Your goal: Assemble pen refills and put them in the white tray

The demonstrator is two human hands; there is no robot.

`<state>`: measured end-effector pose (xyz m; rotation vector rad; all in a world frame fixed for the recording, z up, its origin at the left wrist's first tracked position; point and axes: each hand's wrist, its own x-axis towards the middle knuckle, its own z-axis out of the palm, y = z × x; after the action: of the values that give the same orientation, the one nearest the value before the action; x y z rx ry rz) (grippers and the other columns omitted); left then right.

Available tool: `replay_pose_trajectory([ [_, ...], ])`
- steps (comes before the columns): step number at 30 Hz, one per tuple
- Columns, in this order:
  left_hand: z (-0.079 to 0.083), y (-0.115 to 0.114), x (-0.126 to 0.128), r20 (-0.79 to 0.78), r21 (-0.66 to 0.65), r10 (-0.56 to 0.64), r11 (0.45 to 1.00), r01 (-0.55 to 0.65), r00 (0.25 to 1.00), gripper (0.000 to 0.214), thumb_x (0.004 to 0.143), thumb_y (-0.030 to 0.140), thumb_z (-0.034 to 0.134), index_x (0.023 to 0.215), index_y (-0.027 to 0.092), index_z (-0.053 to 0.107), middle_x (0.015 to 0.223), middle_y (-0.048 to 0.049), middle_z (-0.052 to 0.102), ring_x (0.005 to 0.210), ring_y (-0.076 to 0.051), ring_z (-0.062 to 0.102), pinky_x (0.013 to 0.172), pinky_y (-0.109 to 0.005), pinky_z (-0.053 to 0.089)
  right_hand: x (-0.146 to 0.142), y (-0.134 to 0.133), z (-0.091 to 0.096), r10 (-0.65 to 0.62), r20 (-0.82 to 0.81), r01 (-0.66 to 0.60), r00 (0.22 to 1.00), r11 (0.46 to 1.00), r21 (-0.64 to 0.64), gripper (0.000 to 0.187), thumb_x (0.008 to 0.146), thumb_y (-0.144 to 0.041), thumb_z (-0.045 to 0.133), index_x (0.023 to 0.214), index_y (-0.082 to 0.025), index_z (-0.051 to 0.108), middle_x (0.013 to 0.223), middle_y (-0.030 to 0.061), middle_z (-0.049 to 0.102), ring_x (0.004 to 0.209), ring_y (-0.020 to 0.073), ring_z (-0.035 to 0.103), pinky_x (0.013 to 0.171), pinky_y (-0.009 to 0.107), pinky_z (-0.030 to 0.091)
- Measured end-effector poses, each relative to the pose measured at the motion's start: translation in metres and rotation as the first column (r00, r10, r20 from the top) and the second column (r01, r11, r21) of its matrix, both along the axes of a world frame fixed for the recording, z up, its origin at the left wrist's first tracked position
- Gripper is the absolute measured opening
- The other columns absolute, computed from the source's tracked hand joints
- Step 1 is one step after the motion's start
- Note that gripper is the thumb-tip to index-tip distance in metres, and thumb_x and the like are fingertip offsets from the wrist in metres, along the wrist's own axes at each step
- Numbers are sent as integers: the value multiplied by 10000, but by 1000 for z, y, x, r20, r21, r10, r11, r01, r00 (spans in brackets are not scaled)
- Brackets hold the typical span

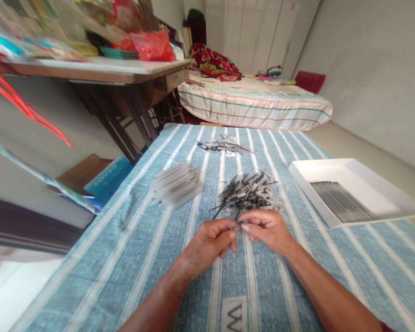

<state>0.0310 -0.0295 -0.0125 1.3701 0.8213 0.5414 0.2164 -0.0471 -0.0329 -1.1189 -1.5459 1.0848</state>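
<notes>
Near the middle of the cloth, my left hand (210, 240) and my right hand (267, 229) meet, fingertips almost touching. Both pinch a small dark, thin piece (240, 223); its kind is too small and blurred to make out. Just beyond my fingers lies a loose heap of thin black and whitish pieces (251, 191). To the left of the heap, a neat stack of clear, slim sleeves or tubes (177, 184) rests on the cloth. Farther back is a smaller scatter of dark and clear strips (223, 145). My lower fingers are partly hidden.
A blue striped cloth (152, 272) covers the table. On the right stands a white tray (352, 170) holding a row of dark slim sticks (342, 201). A wooden desk (124, 74) with a red plastic bag (155, 45) is at left; a bed (256, 103) is behind.
</notes>
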Motion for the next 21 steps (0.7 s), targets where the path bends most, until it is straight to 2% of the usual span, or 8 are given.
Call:
replay_pose_trajectory([
  [4, 1, 0, 0, -41, 18, 3, 1000, -2, 999, 221, 800, 279, 521, 929, 161, 656, 588, 7, 602, 433, -71, 395, 429, -196, 313, 4, 1, -2, 29, 44, -29, 999, 1000, -6, 169, 754, -312, 638, 810, -156, 670, 467, -39, 549, 409, 86, 507, 418, 185, 395],
  [8, 4, -2, 1, -135, 78, -3, 997, 14, 991, 189, 794, 256, 507, 850, 163, 662, 587, 9, 599, 442, -80, 408, 438, -204, 308, 5, 1, 1, 84, 103, -79, 991, 996, -48, 192, 773, -332, 619, 715, -150, 639, 451, -41, 538, 400, 73, 469, 411, 175, 360],
  [12, 6, -3, 2, -172, 169, -2, 985, 32, 985, 190, 792, 235, 502, 826, 169, 677, 589, 14, 585, 467, -90, 432, 459, -209, 316, 5, 2, 4, 130, 172, -121, 976, 991, -63, 397, 842, -369, 519, 512, -149, 525, 403, -38, 487, 378, 54, 399, 399, 170, 306],
  [14, 6, -3, 2, -172, 176, 13, 984, 18, 985, 200, 797, 247, 498, 863, 170, 670, 595, 16, 585, 470, -93, 436, 466, -211, 323, 4, 2, 4, 128, 154, -117, 980, 990, -80, 364, 850, -384, 504, 580, -147, 560, 412, -44, 481, 384, 56, 404, 406, 170, 314],
  [16, 6, -3, 2, -190, 164, 27, 986, 4, 981, 199, 800, 256, 490, 869, 166, 653, 596, 19, 579, 469, -93, 434, 466, -211, 327, 4, 2, 2, 120, 87, -110, 989, 987, -114, 250, 818, -389, 553, 782, -148, 606, 446, -56, 501, 391, 65, 429, 405, 169, 332],
  [18, 6, -2, 1, -216, 158, 23, 987, 12, 976, 193, 804, 261, 478, 848, 163, 638, 602, 23, 571, 476, -91, 436, 472, -208, 334, 3, 2, 1, 116, 34, -110, 993, 985, -136, 250, 791, -387, 590, 872, -151, 593, 462, -61, 515, 383, 68, 435, 394, 169, 341],
  [20, 7, -2, 1, -242, 163, 4, 986, 37, 970, 194, 808, 258, 466, 841, 162, 631, 615, 24, 571, 490, -90, 442, 484, -205, 343, 2, 2, 1, 102, 61, -95, 993, 989, -118, 261, 808, -395, 565, 717, -151, 579, 437, -54, 503, 374, 62, 420, 397, 167, 337],
  [21, 7, -2, 2, -251, 166, -2, 985, 45, 968, 196, 808, 254, 462, 848, 162, 630, 619, 24, 571, 496, -89, 443, 489, -204, 347, 1, 2, 1, 89, 91, -79, 992, 991, -104, 326, 828, -405, 533, 622, -153, 548, 420, -47, 493, 373, 57, 409, 401, 167, 332],
])
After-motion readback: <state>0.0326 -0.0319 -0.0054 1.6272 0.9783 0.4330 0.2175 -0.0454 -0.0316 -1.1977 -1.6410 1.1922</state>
